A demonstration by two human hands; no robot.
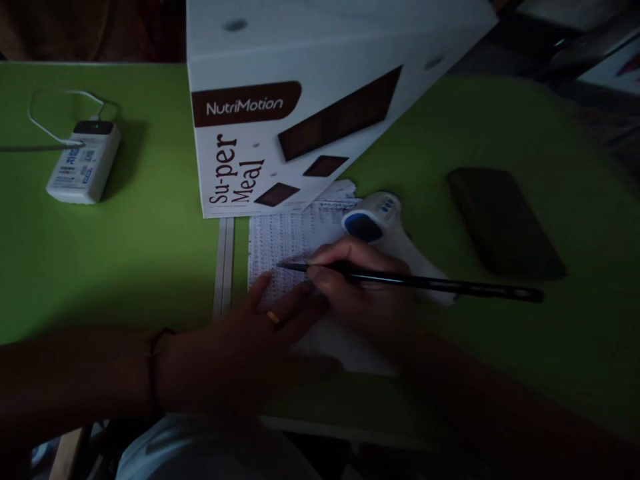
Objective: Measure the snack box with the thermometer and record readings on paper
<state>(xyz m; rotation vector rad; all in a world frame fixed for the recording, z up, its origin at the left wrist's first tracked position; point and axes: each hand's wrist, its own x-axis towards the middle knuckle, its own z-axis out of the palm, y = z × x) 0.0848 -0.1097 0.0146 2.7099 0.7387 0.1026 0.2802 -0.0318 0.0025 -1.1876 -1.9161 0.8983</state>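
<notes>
Paper covered with close rows of small handwritten marks lies on the green tabletop, directly in front of the NutriMotion Su-per Meal carton; its far edge runs up to the carton's base, and whether it passes beneath cannot be told. Person's right hand, in front of the carton and toward its right, has thumb and forefinger pinched together on a black pencil close to its sharpened end. The pencil slants across the paper, its point aimed left and its long barrel reaching out to the right; whether the point touches the paper or sits just above it is unclear. Left hand, nearer the person than the carton, lies palm down with fingers spread apart over the paper, gripping nothing. It wears a gold-coloured ring, and a dark cord bracelet circles the wrist. Just off the carton's front right side, a white infrared thermometer with a blue-rimmed screen lies partly behind the right hand. Farther right of the carton rests a dark, flat rectangular case. Left of the carton, a white box-shaped device shows a small green light, with a pale cable plugged in. A pale grooved strip extends forward from the carton's front edge.
</notes>
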